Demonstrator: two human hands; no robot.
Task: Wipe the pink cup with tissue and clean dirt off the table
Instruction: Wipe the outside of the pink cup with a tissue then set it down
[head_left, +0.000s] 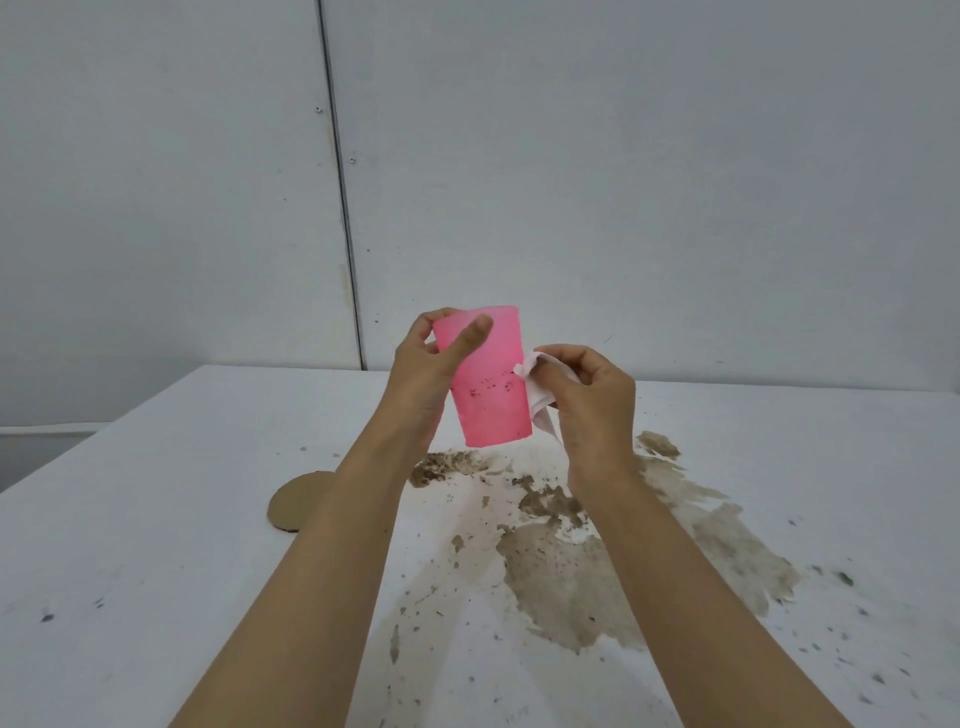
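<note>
My left hand (423, 369) holds a pink plastic cup (488, 384) up above the table, thumb across its front near the rim, fingers behind. The cup is upright and slightly tilted, with small dark specks on its side. My right hand (592, 400) pinches a crumpled white tissue (537, 397) against the cup's right side. Below the hands, a wide brown smear of dirt (571, 566) spreads over the white table (156, 519), with scattered flecks around it.
A round brown cardboard disc (296, 501) lies flat on the table to the left of my left forearm. A grey panelled wall (623, 156) stands right behind the table's far edge. The table's left edge runs diagonally at the left.
</note>
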